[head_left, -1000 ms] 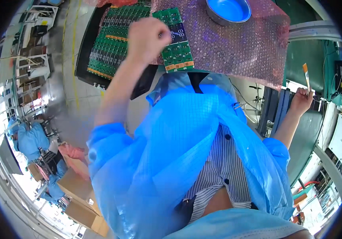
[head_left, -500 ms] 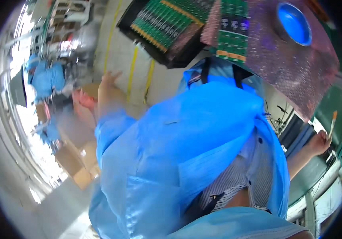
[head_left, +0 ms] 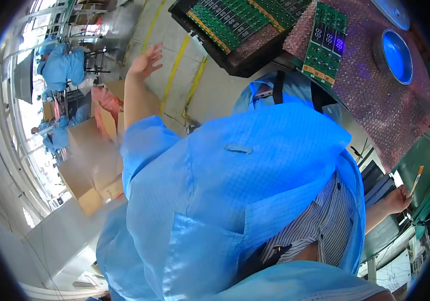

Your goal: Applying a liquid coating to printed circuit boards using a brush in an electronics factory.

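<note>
My left hand (head_left: 146, 61) reaches out past the left side of my body, holding nothing, with its fingers spread. It is over the floor, apart from the black tray (head_left: 235, 70) of green circuit boards (head_left: 230, 22). Out to the right, my right hand (head_left: 398, 199) is closed round a small brush (head_left: 416, 180), its bristles pointing up. The brush is beyond the near edge of the pink bubble wrap (head_left: 375, 118). On that wrap lies a separate green circuit board (head_left: 325, 42), and right of it a round metal bowl (head_left: 397, 56) that looks blue inside.
A second metal dish (head_left: 393, 11) stands behind the bowl. Cardboard boxes (head_left: 92, 155), one with pink plastic (head_left: 107, 103), stand at left. Beyond them sit people in blue smocks (head_left: 64, 67). Yellow lines (head_left: 175, 65) mark the floor. My blue smock (head_left: 235, 165) fills the middle.
The view has shifted, so the tray, board and bowl now appear farther right. My left hand is farther up with fingers more spread. The brush stays in my right hand.
</note>
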The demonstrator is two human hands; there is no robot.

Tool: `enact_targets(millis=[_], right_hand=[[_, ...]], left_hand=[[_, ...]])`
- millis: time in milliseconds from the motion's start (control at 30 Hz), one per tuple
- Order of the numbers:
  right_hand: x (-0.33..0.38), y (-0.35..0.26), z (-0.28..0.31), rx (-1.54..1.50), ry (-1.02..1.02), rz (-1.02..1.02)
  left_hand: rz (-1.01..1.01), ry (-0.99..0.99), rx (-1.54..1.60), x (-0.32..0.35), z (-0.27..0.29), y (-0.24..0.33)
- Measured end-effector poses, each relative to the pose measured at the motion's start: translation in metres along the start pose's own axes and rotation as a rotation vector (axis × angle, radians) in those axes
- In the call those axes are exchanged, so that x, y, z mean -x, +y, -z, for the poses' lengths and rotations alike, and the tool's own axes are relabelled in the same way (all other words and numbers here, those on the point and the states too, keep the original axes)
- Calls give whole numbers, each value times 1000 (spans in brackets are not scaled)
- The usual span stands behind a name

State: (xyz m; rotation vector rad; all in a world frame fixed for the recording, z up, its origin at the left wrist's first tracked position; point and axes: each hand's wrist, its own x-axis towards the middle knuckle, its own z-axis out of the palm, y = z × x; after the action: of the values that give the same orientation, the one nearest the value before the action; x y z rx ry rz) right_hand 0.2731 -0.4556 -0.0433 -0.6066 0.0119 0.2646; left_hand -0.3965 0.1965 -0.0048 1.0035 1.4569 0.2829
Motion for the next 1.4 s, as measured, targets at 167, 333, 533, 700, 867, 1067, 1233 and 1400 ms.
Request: enact_targets(millis=[167,333,533,700,867,1067,1233,1400], right_hand=[[-3,-3,6,29,15,29],[-6,-6,11,-12,24,-9],[-12,-10,21,7,-31,-9],[-12,-10,24,30,-14,-10],[-8,-7,15,14,37,18],[-6,-6,9,65,17,39],[-7,-6,12,73,-85,-1],[-9,-7,16,20,-1,17]], left_hand=[[-323,-61,-103,3,13,8],[267,341,-1047,12,-1,32],[-406,-181,-493,67,-16,112],[-395,88,154,18,-8,53],[-61,290,-872,-60,-37,-41],[-126,204,-344,-70,-93,-49],[-106,318,131,-75,-130,-79],[-130,230,191,-59,-168,-164]])
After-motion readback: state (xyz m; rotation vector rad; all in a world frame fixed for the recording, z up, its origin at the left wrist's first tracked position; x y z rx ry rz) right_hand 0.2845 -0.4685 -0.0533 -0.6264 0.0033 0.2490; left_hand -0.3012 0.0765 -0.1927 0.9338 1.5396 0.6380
